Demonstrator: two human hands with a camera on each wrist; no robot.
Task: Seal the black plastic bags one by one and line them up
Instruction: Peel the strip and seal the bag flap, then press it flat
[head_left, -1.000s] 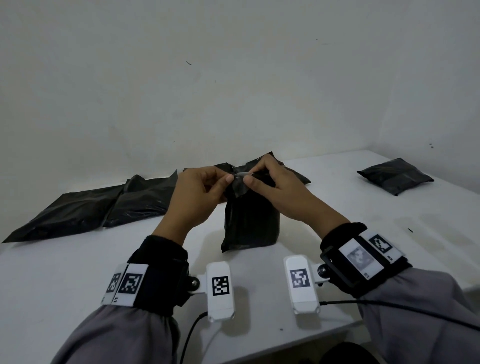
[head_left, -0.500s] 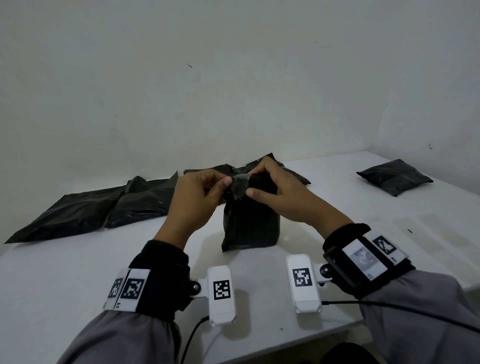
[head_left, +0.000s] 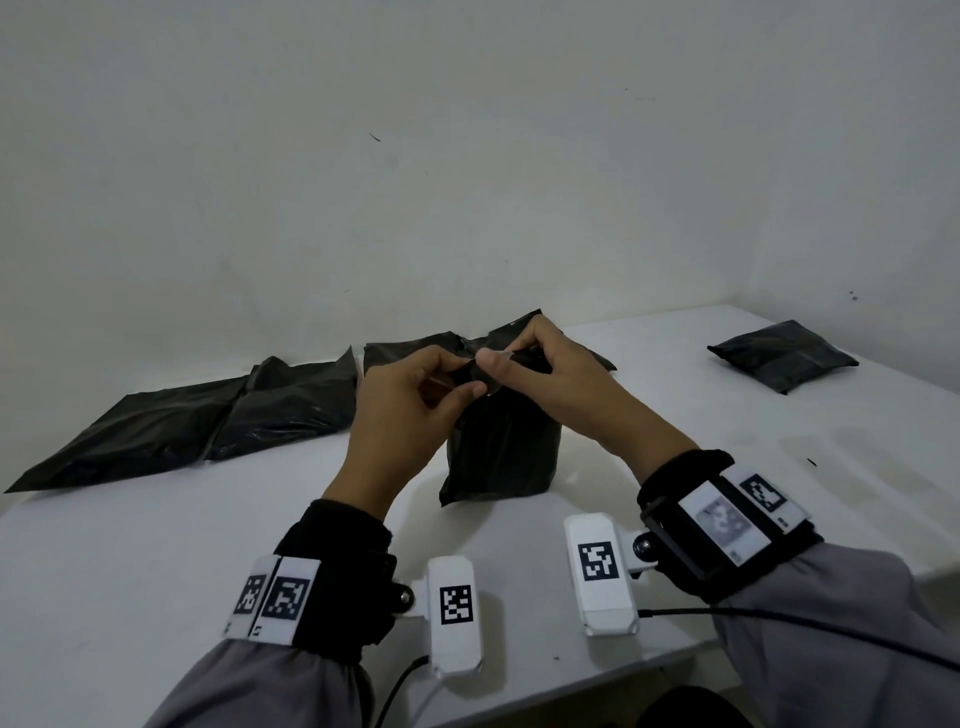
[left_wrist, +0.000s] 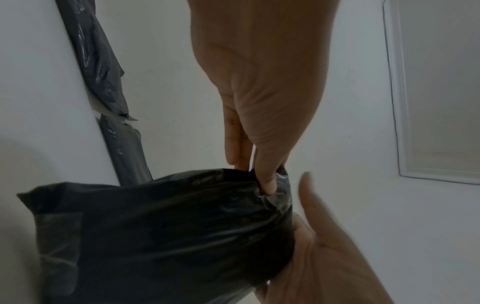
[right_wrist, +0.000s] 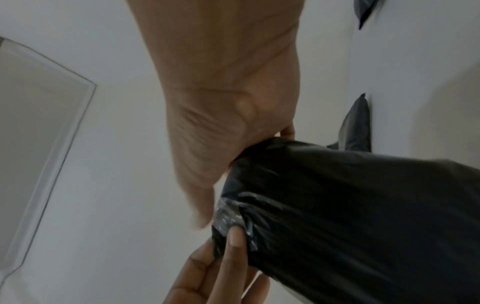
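Both hands, left hand (head_left: 410, 400) and right hand (head_left: 550, 379), pinch the upright bag (head_left: 501, 452) at its mouth, apparently mid-seal; next, I'd guess, pressing the flap shut.

held bag (head_left: 501, 449): black plastic, filled, standing upright on the table near its front edge; its bottom rests on the surface, its crumpled top is gathered and pinched from both sides.
held bag top (right_wrist: 231, 218): wrinkled, glossy, folded over on itself.
flat bags (head_left: 208, 421): several black bags lying flat at the back left, overlapping one another in a row along the wall; more of them lie behind the held bag.
sealed bag (head_left: 782, 356): small, plump black packet lying flat, alone at the far right, well apart from the others.
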